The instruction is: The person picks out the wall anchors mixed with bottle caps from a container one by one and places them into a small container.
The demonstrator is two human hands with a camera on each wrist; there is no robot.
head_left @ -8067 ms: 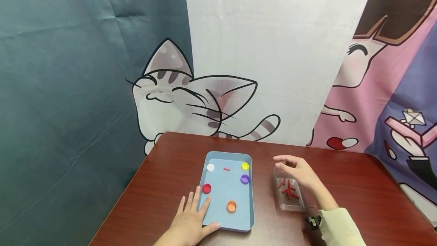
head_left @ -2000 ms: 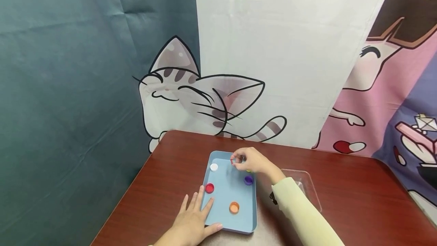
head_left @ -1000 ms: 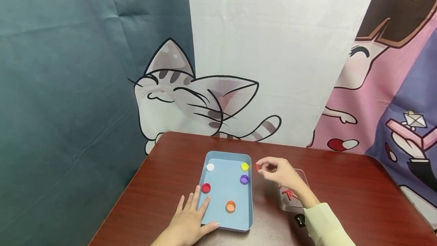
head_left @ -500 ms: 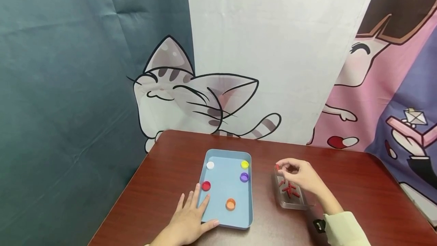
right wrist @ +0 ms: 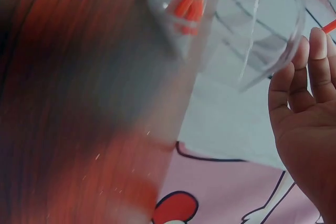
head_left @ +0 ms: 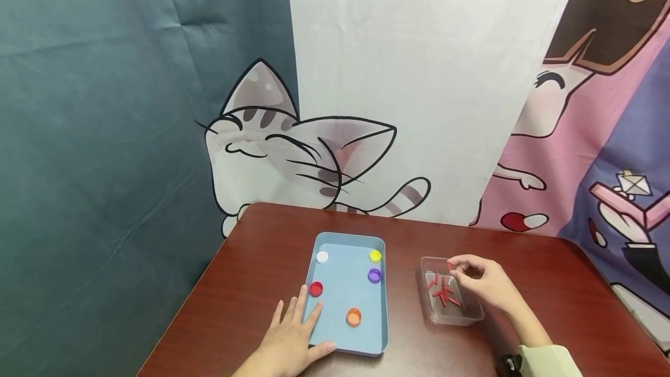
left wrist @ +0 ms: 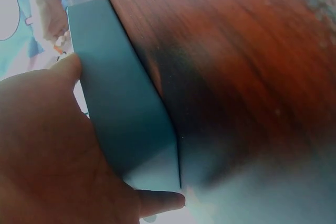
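My right hand (head_left: 487, 281) pinches a small red stick (head_left: 449, 266) between thumb and fingertips, at the back right rim of a clear plastic box (head_left: 455, 320). Inside the box several similar red sticks (head_left: 443, 291) lie loosely heaped. The right wrist view also catches the tip of the held stick (right wrist: 329, 27) above the fingers. With fingers spread, my left hand (head_left: 289, 337) rests against the front left side of a shallow blue tray (head_left: 342, 290); the left wrist view has its thumb and a finger along the tray wall (left wrist: 115, 77).
Round caps sit in the tray: white (head_left: 322, 257), yellow (head_left: 375, 256), purple (head_left: 374, 275), red (head_left: 316, 288) and orange (head_left: 353, 317). Beneath everything is a brown wooden table (head_left: 272, 237), with a printed cloth backdrop (head_left: 356, 74) behind its far edge.
A red stick lay in the tray at first. My right hand then held it over the tray and carried it right to the clear box. My left hand has stayed in place.
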